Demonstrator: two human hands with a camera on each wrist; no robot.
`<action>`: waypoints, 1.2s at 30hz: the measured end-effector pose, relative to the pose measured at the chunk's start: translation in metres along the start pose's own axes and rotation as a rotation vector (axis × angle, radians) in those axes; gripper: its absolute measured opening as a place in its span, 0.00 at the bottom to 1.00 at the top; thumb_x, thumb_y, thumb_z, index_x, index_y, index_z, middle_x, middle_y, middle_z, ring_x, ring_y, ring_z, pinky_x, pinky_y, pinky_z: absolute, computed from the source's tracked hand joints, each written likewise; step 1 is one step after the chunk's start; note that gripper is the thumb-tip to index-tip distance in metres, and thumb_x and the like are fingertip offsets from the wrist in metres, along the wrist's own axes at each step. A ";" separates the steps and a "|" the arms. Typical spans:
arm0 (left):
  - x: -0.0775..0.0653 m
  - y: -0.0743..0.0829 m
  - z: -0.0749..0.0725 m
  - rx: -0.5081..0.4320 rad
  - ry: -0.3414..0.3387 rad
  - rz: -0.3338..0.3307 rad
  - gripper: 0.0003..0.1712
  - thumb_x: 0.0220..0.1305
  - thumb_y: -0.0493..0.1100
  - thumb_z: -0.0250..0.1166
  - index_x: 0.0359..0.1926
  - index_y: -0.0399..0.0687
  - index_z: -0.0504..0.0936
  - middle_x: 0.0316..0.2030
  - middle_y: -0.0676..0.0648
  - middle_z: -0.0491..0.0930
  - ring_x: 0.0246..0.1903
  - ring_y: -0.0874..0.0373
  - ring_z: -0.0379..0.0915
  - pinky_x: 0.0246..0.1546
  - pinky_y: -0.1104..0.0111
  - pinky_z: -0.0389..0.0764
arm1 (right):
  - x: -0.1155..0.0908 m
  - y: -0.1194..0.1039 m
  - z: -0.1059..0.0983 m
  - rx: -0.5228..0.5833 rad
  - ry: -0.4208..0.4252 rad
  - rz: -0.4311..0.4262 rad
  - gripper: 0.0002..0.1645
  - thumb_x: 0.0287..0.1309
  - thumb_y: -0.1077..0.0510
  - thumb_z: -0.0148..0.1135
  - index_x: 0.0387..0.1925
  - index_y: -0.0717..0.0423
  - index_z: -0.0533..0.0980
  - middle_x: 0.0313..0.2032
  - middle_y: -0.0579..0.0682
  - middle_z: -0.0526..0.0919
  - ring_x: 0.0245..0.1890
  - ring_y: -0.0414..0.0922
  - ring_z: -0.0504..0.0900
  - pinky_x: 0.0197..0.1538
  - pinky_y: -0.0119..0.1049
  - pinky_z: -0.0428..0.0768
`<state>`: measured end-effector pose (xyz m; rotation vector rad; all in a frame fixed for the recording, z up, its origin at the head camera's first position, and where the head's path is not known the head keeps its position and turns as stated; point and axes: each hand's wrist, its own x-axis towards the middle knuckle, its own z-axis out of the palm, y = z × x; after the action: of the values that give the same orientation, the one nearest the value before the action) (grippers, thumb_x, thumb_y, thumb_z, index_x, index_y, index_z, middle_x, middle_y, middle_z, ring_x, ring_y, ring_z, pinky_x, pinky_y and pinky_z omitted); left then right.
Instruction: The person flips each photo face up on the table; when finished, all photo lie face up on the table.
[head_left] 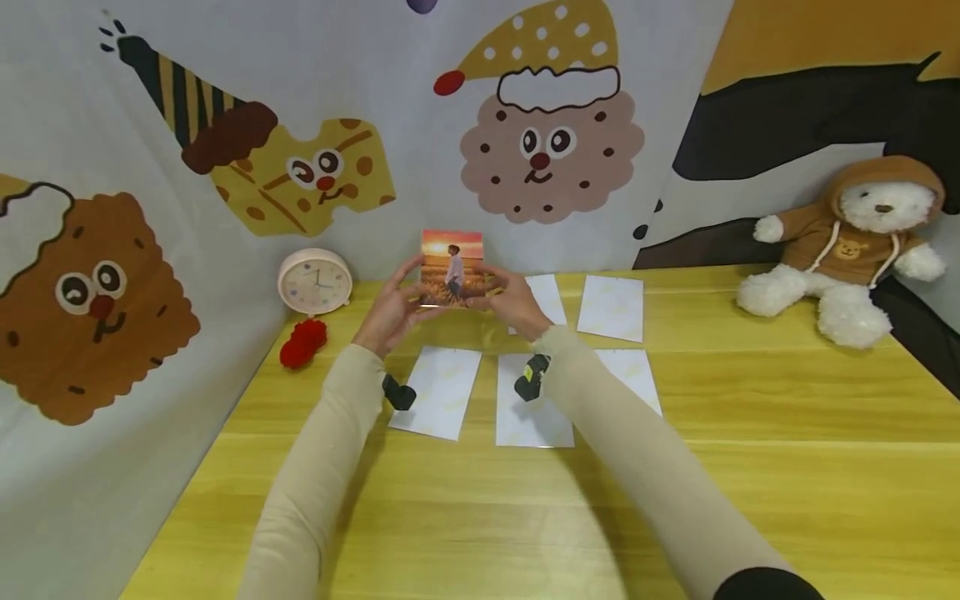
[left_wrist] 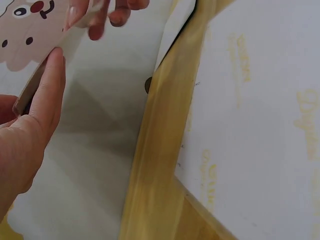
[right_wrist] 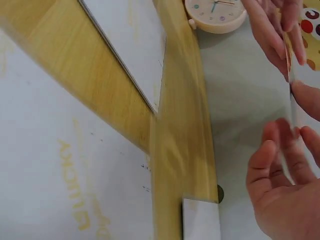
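A photo print [head_left: 452,267] of a person standing in a field at sunset is held up over the back of the table. My left hand [head_left: 392,310] grips its left and lower edge. At the opposite edge, my right hand [head_left: 517,302] pinches the print. Seen from the left wrist, the print [left_wrist: 37,80] is nearly edge-on, with a left finger [left_wrist: 50,85] lying along it. Below the hands, white sheets lie on the wooden table, including a left sheet [head_left: 437,392] and a middle sheet [head_left: 525,425]. Yellow lettering marks their upper faces.
Another white sheet [head_left: 611,308] lies farther back, with others partly behind my right arm. A pink clock [head_left: 315,282] and a red fuzzy object [head_left: 303,343] stand at the left. The plush bear [head_left: 862,242] sits at the back right. A printed cloth [head_left: 420,167] hangs behind the table.
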<state>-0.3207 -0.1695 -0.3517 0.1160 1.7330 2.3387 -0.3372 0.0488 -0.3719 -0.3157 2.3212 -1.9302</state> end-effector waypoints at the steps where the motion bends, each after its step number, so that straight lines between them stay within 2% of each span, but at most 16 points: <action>1: 0.001 0.000 0.000 -0.005 0.000 -0.002 0.34 0.78 0.32 0.42 0.78 0.65 0.56 0.54 0.48 0.68 0.44 0.57 0.70 0.57 0.58 0.82 | 0.000 0.001 -0.002 0.009 0.003 -0.013 0.40 0.59 0.61 0.71 0.70 0.39 0.69 0.52 0.54 0.78 0.39 0.47 0.77 0.43 0.52 0.79; 3: 0.002 -0.002 -0.001 -0.014 -0.001 -0.006 0.34 0.78 0.32 0.42 0.78 0.64 0.56 0.52 0.48 0.67 0.42 0.58 0.70 0.62 0.54 0.78 | 0.000 0.003 -0.004 0.030 0.015 -0.037 0.39 0.59 0.63 0.70 0.70 0.41 0.70 0.48 0.52 0.80 0.34 0.45 0.77 0.37 0.47 0.79; 4: 0.002 -0.002 -0.001 -0.010 0.000 -0.006 0.34 0.78 0.32 0.43 0.78 0.64 0.57 0.50 0.48 0.68 0.40 0.59 0.69 0.61 0.55 0.78 | -0.001 0.003 -0.005 0.034 0.018 -0.048 0.38 0.59 0.64 0.69 0.69 0.42 0.71 0.46 0.52 0.81 0.32 0.44 0.77 0.34 0.45 0.78; 6: 0.003 -0.003 -0.002 -0.012 -0.006 -0.007 0.33 0.78 0.32 0.43 0.77 0.63 0.57 0.48 0.48 0.67 0.38 0.60 0.68 0.64 0.52 0.75 | -0.001 0.004 -0.006 0.038 0.017 -0.058 0.38 0.58 0.64 0.69 0.69 0.42 0.71 0.44 0.51 0.82 0.32 0.47 0.79 0.31 0.38 0.78; 10: 0.003 -0.006 -0.005 0.011 -0.024 -0.011 0.33 0.78 0.32 0.43 0.78 0.61 0.55 0.43 0.48 0.69 0.38 0.60 0.71 0.60 0.57 0.80 | -0.002 0.005 -0.008 0.041 0.016 -0.054 0.37 0.59 0.64 0.69 0.69 0.42 0.71 0.45 0.51 0.83 0.30 0.45 0.81 0.33 0.41 0.80; 14: 0.002 -0.010 -0.009 0.067 -0.029 -0.013 0.32 0.79 0.33 0.42 0.78 0.59 0.53 0.37 0.50 0.73 0.36 0.60 0.76 0.66 0.54 0.74 | -0.003 0.005 -0.008 0.055 0.022 -0.038 0.37 0.59 0.65 0.68 0.69 0.43 0.71 0.43 0.49 0.83 0.25 0.38 0.82 0.34 0.43 0.81; 16: 0.001 -0.011 -0.010 0.119 -0.022 -0.013 0.33 0.79 0.33 0.43 0.79 0.59 0.53 0.37 0.50 0.74 0.35 0.61 0.77 0.70 0.50 0.70 | -0.003 0.006 -0.008 0.058 0.028 -0.033 0.38 0.59 0.65 0.69 0.69 0.43 0.71 0.44 0.50 0.84 0.25 0.41 0.84 0.34 0.43 0.81; 18: 0.001 -0.012 -0.011 0.183 -0.001 -0.015 0.32 0.79 0.33 0.44 0.79 0.57 0.54 0.40 0.49 0.75 0.35 0.62 0.79 0.71 0.48 0.67 | -0.002 0.006 -0.008 0.061 0.036 -0.024 0.38 0.59 0.65 0.68 0.69 0.42 0.71 0.45 0.51 0.85 0.28 0.48 0.87 0.35 0.45 0.81; 21: 0.001 -0.012 -0.011 0.317 0.033 -0.026 0.33 0.78 0.33 0.47 0.78 0.54 0.55 0.47 0.45 0.76 0.38 0.62 0.80 0.69 0.47 0.70 | -0.001 0.009 -0.008 0.049 0.055 -0.008 0.38 0.59 0.66 0.68 0.69 0.41 0.71 0.46 0.53 0.86 0.37 0.61 0.86 0.36 0.47 0.81; 23: 0.002 -0.012 -0.010 0.412 0.057 -0.038 0.32 0.77 0.33 0.50 0.78 0.53 0.57 0.53 0.43 0.76 0.41 0.61 0.81 0.66 0.46 0.72 | 0.000 0.011 -0.009 0.043 0.063 0.010 0.39 0.59 0.66 0.68 0.69 0.40 0.71 0.46 0.53 0.86 0.41 0.65 0.85 0.35 0.47 0.81; 27: 0.004 -0.012 -0.011 0.555 0.087 -0.054 0.32 0.75 0.33 0.53 0.76 0.53 0.61 0.60 0.38 0.75 0.48 0.50 0.82 0.61 0.47 0.77 | 0.003 0.013 -0.008 0.008 0.067 0.039 0.39 0.58 0.67 0.69 0.69 0.42 0.71 0.45 0.52 0.85 0.39 0.62 0.86 0.37 0.49 0.83; 30: 0.007 -0.013 -0.014 0.650 0.104 -0.054 0.31 0.74 0.33 0.55 0.75 0.53 0.64 0.59 0.37 0.75 0.53 0.42 0.81 0.57 0.47 0.80 | 0.005 0.014 -0.005 -0.030 0.059 0.057 0.41 0.56 0.68 0.69 0.70 0.45 0.70 0.46 0.54 0.83 0.34 0.56 0.87 0.42 0.52 0.85; 32: 0.008 -0.013 -0.016 0.723 0.114 -0.052 0.31 0.72 0.33 0.57 0.74 0.53 0.66 0.58 0.37 0.76 0.54 0.41 0.81 0.54 0.48 0.81 | 0.007 0.014 -0.003 -0.082 0.046 0.067 0.43 0.55 0.69 0.68 0.71 0.46 0.68 0.46 0.54 0.82 0.33 0.54 0.87 0.44 0.51 0.85; 36: 0.012 -0.012 -0.018 0.836 0.127 -0.062 0.30 0.70 0.35 0.61 0.71 0.52 0.70 0.55 0.38 0.79 0.51 0.42 0.83 0.50 0.50 0.83 | 0.011 0.015 -0.001 -0.231 0.020 0.067 0.46 0.52 0.69 0.69 0.72 0.48 0.67 0.45 0.54 0.80 0.35 0.54 0.87 0.41 0.46 0.85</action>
<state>-0.3346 -0.1803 -0.3699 0.0463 2.6101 1.4586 -0.3492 0.0501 -0.3862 -0.2353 2.5371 -1.6450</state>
